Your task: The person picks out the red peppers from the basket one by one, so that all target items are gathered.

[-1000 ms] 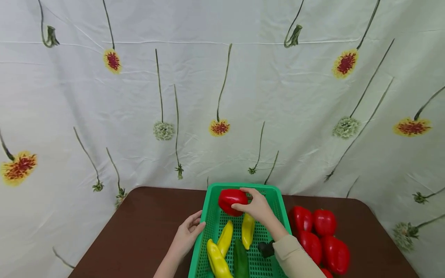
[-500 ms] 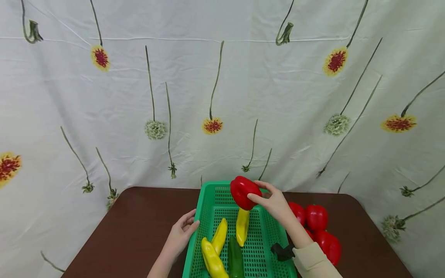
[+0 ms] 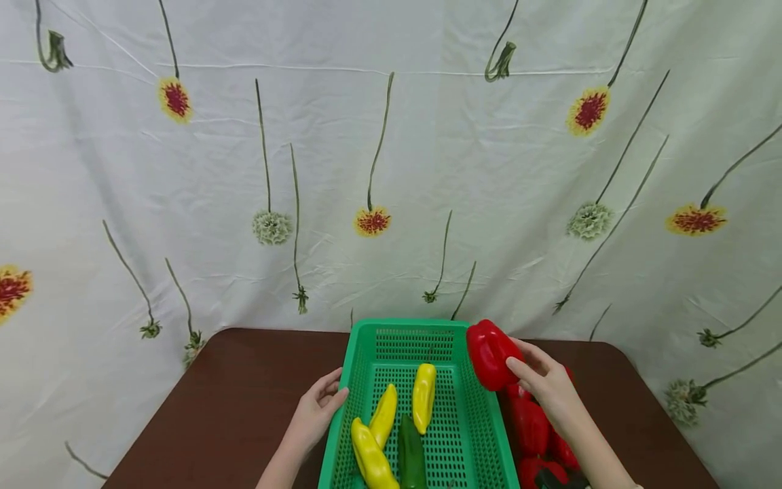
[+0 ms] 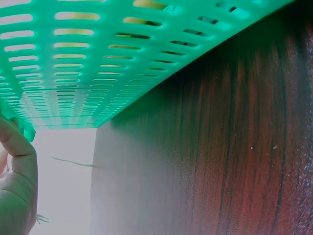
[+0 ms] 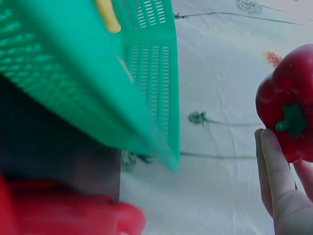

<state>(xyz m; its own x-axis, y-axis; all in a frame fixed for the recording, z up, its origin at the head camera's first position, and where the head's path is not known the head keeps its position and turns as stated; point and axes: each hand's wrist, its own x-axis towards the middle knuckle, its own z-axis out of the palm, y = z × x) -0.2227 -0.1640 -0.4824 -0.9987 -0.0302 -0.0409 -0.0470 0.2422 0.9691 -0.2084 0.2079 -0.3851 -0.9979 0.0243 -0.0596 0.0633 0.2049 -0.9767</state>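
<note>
My right hand [image 3: 546, 387] pinches a glossy red bell pepper [image 3: 491, 354] between thumb and fingers, over the right rim of the green basket [image 3: 417, 324]. In the right wrist view this bell pepper shows its green stem, with the fingers [image 5: 275, 164] against its side. My left hand [image 3: 313, 415] holds the basket's left rim, its fingers curled at the edge. Inside the basket lie yellow peppers [image 3: 424, 399] and a dark green cucumber-like vegetable [image 3: 412, 454]. In the left wrist view, part of the left hand [image 4: 18, 171] shows by the slotted basket wall [image 4: 110, 41].
More red bell peppers [image 3: 530, 428] lie on the dark brown table [image 3: 263, 380] to the basket's right, partly behind the right hand and forearm. A white cloth with printed flowers [image 3: 373, 170] hangs behind the table.
The right hand has carried the red bell pepper from over the basket's far part rightward to its right rim. The left hand stays at the left rim. The view has shifted slightly.
</note>
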